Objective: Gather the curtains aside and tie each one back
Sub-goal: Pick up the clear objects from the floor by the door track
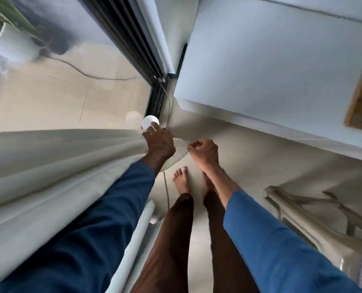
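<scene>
The curtain (59, 161) should be held tight in the closed left hand (159, 143) while the thin tie (182, 147) pinched by the right hand (203, 151) is pulled round.

Worn on the head, wide-angle, tilted steeply down along the body toward the floor (252, 166). Close on the left hand (160, 144) and right hand (204, 152) mid-frame, feet (181, 179) beyond. Facing a corner: window (70, 92) left, wall (271, 60) right, curtain (48, 166) lower left.

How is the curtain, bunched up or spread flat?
Bunched up: the curtain runs in folds to the left hand, which grips it.
</scene>
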Demonstrator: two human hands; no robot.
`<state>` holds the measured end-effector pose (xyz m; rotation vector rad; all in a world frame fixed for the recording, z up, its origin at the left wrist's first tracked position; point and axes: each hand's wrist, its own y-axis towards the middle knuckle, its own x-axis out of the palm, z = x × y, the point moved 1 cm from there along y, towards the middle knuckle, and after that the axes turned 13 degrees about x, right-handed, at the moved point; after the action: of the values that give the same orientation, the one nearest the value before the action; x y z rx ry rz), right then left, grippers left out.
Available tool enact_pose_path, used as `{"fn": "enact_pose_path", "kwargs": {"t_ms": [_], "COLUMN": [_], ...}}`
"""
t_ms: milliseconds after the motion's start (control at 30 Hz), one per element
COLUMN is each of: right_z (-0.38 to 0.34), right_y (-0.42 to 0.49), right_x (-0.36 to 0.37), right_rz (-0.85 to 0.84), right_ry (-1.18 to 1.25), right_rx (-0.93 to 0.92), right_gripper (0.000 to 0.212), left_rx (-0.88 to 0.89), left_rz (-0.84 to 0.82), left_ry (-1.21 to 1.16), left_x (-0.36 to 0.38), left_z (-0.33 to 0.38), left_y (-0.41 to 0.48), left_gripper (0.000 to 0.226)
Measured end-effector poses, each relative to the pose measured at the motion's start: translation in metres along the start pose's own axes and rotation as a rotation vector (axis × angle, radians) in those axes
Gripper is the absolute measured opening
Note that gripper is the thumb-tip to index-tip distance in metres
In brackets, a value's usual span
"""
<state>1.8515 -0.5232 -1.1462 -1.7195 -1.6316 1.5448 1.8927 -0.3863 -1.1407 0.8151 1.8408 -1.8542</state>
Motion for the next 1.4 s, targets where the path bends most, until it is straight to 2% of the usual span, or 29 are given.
{"fn": "enact_pose_path", "kwargs": {"t_ms": [100,233,400,633,767,1000,1100,1200,1400], "right_z": [-0.019,-0.039,-0.043,-0.032,-0.021,-0.012,-0.016,-0.017,-0.002], "right_y": [0.037,0.087,0.150,0.228,0.271,0.327,0.338,0.336,0.291], "right_x": [0.030,0.068,0.131,0.235,0.285,0.353,0.365,0.364,0.303], "right_rz": [-0.022,-0.071,-0.111,-0.197,-0.206,-0.172,-0.179,-0.172,-0.246], "right_ry": [-0.089,-0.179,-0.269,-0.286,-0.272,-0.208,-0.203,-0.242,-0.302], "right_rx": [-0.012,-0.077,-0.112,0.015,0.094,0.151,0.146,0.133,0.097], "right_gripper": [0.020,0.021,0.018,0.025,0.041,0.049,0.038,0.036,0.035], "left_rx": [-0.164,-0.133,-0.213,-0.383,-0.438,-0.510,-0.525,-0.542,-0.551], "left_rz": [-0.108,-0.142,-0.077,0.048,0.106,0.177,0.207,0.237,0.182], "left_ry": [-0.170,-0.269,-0.408,-0.669,-0.747,-0.877,-0.880,-0.877,-0.911], "left_x": [0.023,0.062,0.108,0.161,0.191,0.228,0.236,0.240,0.214], "left_z": [-0.026,-0.049,-0.074,-0.106,-0.116,-0.135,-0.142,-0.144,-0.132], "left_y": [0.023,0.054,0.101,0.163,0.195,0.235,0.245,0.244,0.202], "left_gripper": [0.067,0.051,0.051,0.048,0.051,0.048,0.049,0.043,0.042]}}
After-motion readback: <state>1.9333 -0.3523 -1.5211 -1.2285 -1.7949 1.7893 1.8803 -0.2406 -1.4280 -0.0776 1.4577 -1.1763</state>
